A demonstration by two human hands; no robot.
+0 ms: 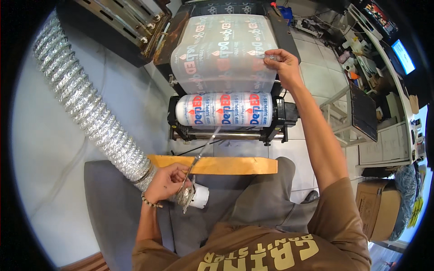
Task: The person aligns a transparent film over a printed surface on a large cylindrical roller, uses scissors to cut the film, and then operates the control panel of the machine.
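Right fingers (276,53) pinching printed film (226,49)'s right edge, upper centre, left fingers (180,167) gripping thin strip (197,158), tiled floor (318,77) between machine (287,40) and stool (363,113) at right, foil duct (86,106) along left.

One left hand (169,180) and one right hand (286,67) are showing. One film sheet (226,49) is spreading left of the right hand; one printed roll (224,109) is resting below it. One silver duct (86,99) is running beside the left hand; one beaded bracelet (150,202) is circling its wrist.
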